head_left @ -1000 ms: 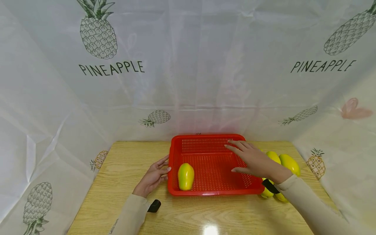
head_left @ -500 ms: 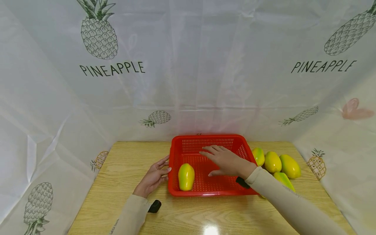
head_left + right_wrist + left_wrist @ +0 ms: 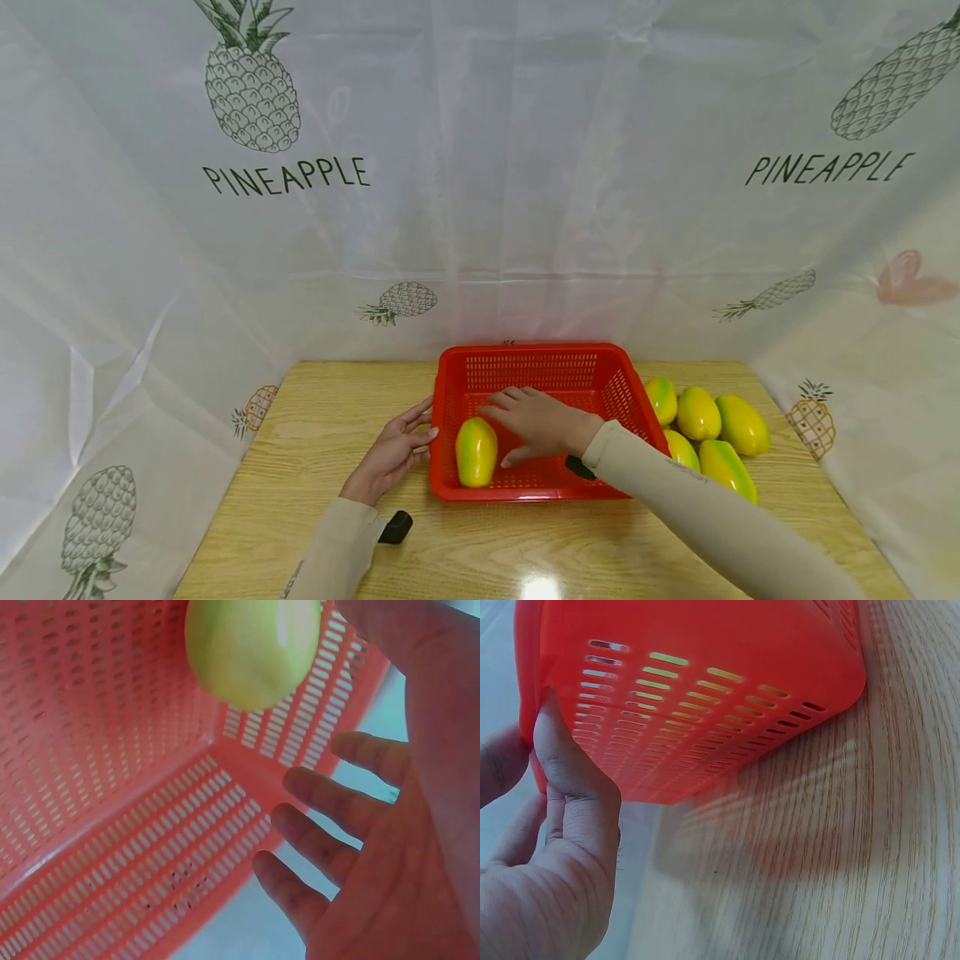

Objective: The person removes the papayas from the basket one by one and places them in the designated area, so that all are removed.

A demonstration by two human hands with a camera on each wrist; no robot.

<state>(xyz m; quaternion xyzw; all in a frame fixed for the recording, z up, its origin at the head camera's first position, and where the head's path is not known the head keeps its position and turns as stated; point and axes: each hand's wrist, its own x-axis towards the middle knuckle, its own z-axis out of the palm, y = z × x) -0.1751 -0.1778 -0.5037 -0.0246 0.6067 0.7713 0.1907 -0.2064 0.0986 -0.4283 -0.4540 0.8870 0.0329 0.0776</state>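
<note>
A red plastic basket [image 3: 532,494] with slotted walls stands on the wooden table. Inside it, near the left end, lies one yellow-green mango [image 3: 476,454]. My left hand [image 3: 390,454] holds the basket's left rim; in the left wrist view its thumb lies against the slotted outer wall [image 3: 772,652]. Over the basket's middle, just right of the mango, hovers my right hand [image 3: 543,425], fingers spread and holding nothing. The right wrist view shows a gap between these fingers [image 3: 322,795] and the mango [image 3: 251,652].
Several more mangoes [image 3: 697,414] lie on the table [image 3: 360,400] against the basket's right side. A white sheet [image 3: 525,217] printed with pineapples hangs behind the table and along both sides.
My right hand has moved left and lower across the basket, from its right side to beside the mango inside. The left hand, basket and inside mango have stayed put.
</note>
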